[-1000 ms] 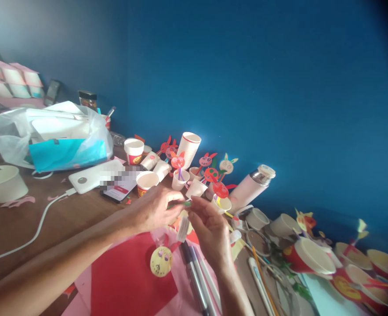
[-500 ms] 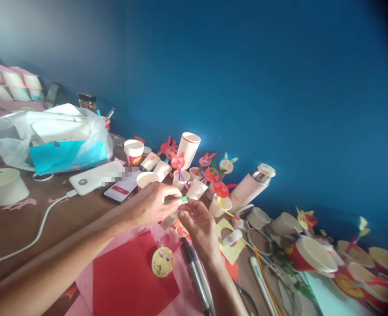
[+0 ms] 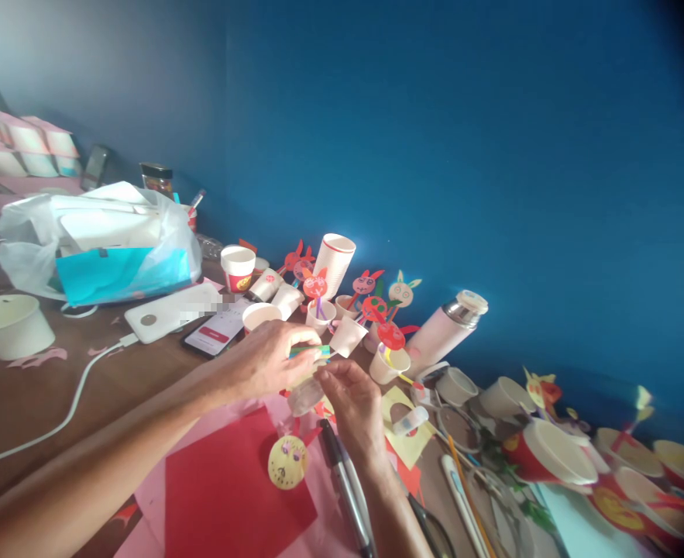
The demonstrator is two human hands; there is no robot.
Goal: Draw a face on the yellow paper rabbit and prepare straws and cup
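Note:
Between the thumb and fingers of my left hand [image 3: 272,356] is a narrow green-and-blue strip [image 3: 317,352] with a yellowish end. My right hand [image 3: 350,399] is closed in a pinch just right of it, fingertips close to the left hand's. Whatever it pinches is too small to make out. Below my fingers sits a translucent, glossy object [image 3: 305,397], partly covered by the left hand. Under the hands, a round yellow paper face [image 3: 287,463] with drawn features lies on a red paper sheet [image 3: 225,496]. A grey-and-black marker [image 3: 342,488] lies beside my right wrist.
Behind the hands stand paper cups [image 3: 348,335] with paper animal faces on sticks, and a pink thermos [image 3: 443,333]. To the left are a phone [image 3: 217,329], a power bank [image 3: 173,310] and a plastic bag [image 3: 28,248]. Scissors [image 3: 431,527] and more cups [image 3: 556,453] lie right.
My right hand has drawn its fingers into a tighter pinch and shifted slightly down. More of the green-and-blue strip and the translucent object shows. My left hand has barely moved.

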